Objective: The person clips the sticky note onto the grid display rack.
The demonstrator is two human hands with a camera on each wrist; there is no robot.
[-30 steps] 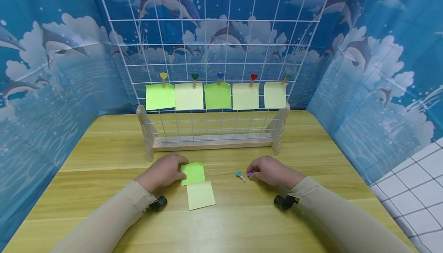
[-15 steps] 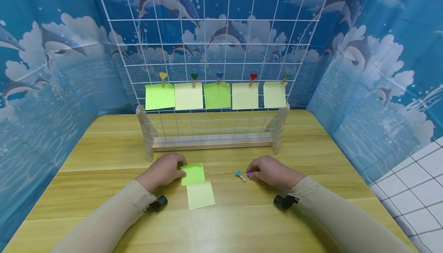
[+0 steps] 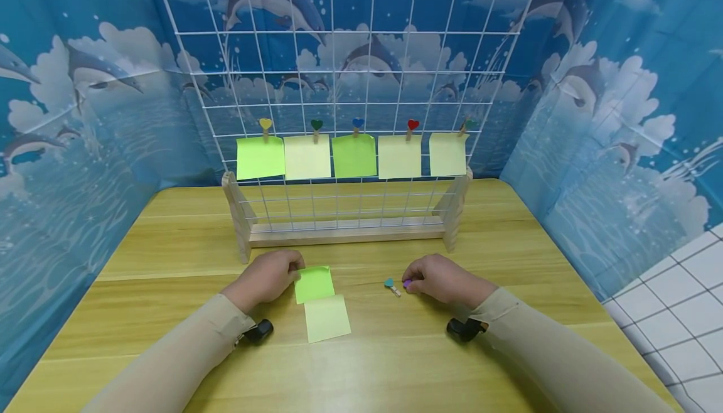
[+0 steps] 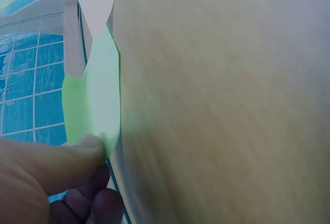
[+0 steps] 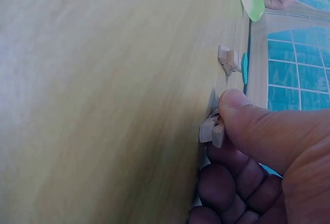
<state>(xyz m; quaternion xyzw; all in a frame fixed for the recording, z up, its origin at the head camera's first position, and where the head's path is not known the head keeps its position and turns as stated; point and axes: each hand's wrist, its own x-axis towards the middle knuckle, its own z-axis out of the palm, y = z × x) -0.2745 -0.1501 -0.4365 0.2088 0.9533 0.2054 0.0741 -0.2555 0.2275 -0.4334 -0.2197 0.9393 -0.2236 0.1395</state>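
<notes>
My left hand point(image 3: 272, 280) pinches the left edge of a bright green sticky note point(image 3: 314, 285), thumb on top in the left wrist view. A pale yellow sticky note point(image 3: 327, 320) lies just in front, its upper edge meeting the green one. My right hand point(image 3: 439, 280) pinches a small wooden clothespin point(image 5: 211, 131) between thumb and fingers, low over the tabletop. The purple top of that clothespin shows at the fingertips in the head view. Beside it lies another small clothespin point(image 3: 393, 287) with a teal heart, touched by neither hand.
Behind the hands stands a white wire grid point(image 3: 353, 90) on a wooden base point(image 3: 347, 235). Several notes hang across it in a row, such as a green note point(image 3: 354, 156), under heart-topped clothespins. A dolphin-print curtain point(image 3: 73, 118) surrounds the wooden table point(image 3: 395, 369).
My left thumb and fingers have shifted slightly left and back along the green note's edge. The right hand and the clothespins stay where they were.
</notes>
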